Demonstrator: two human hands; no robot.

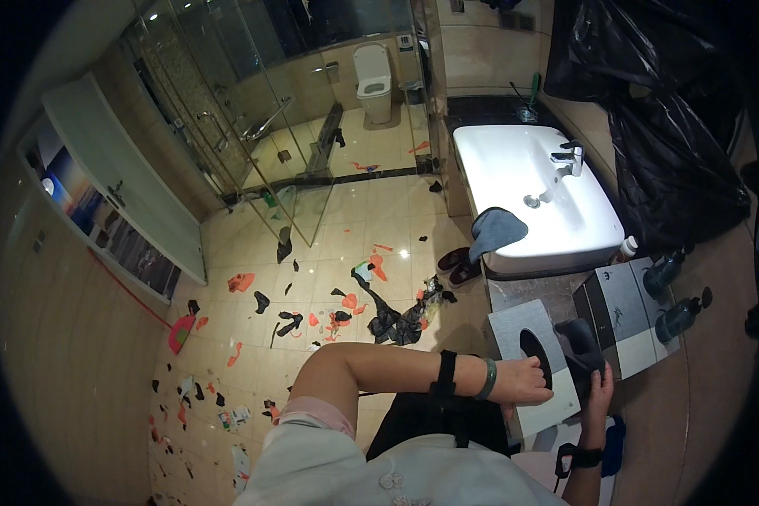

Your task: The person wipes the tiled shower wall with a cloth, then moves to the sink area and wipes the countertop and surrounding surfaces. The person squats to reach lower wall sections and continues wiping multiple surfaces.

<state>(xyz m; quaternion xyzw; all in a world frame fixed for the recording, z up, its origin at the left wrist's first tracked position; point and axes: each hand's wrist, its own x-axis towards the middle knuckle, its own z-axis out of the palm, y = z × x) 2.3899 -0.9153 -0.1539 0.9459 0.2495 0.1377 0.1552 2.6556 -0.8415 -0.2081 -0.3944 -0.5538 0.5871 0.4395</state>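
Note:
A light grey tissue box [514, 325] with a dark oval opening stands at the near end of the counter, tilted in the picture. My left hand [523, 381] is closed at the edge of that opening, gripping the box; the fingertips are partly hidden. At the box's right side, my right hand [599, 390] holds the lower edge of a dark grey cloth [578, 347] between thumb and fingers. The cloth lies against the box. Just past it sits a second grey and black box [628, 308].
Two dark pump bottles [681, 319] stand by the second box. A blue-grey cloth [496, 232] hangs over the rim of the white washbasin [514, 148]. Dark shoes [459, 265] sit below. Black and orange scraps [396, 325] litter the floor, with a pink dustpan [180, 335] at left.

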